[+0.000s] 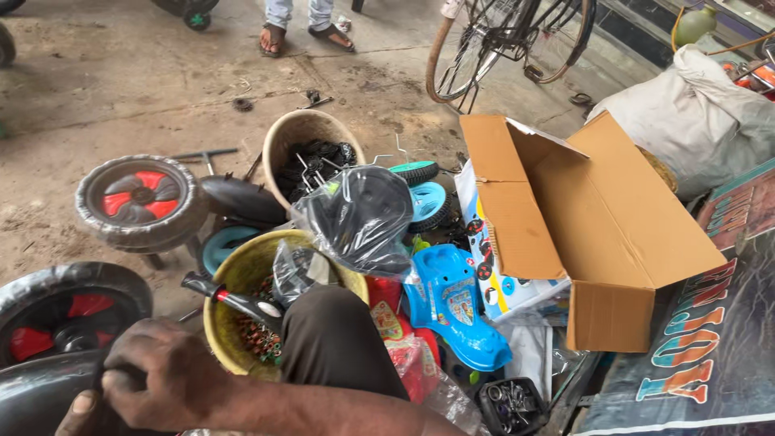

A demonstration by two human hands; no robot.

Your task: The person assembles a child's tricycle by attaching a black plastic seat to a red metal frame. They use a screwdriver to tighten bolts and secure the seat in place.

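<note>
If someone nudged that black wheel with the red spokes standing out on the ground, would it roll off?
Probably not far. The red-spoked wheel appears to lie tilted on a stand rather than on its tread, so it would more likely tip or slide. It looks like moulded plastic, so likely light and stiff for its size.

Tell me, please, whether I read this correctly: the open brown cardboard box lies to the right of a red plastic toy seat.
Not quite: the head view shows the open brown cardboard box lying right of a blue plastic toy seat, not a red one.
</note>
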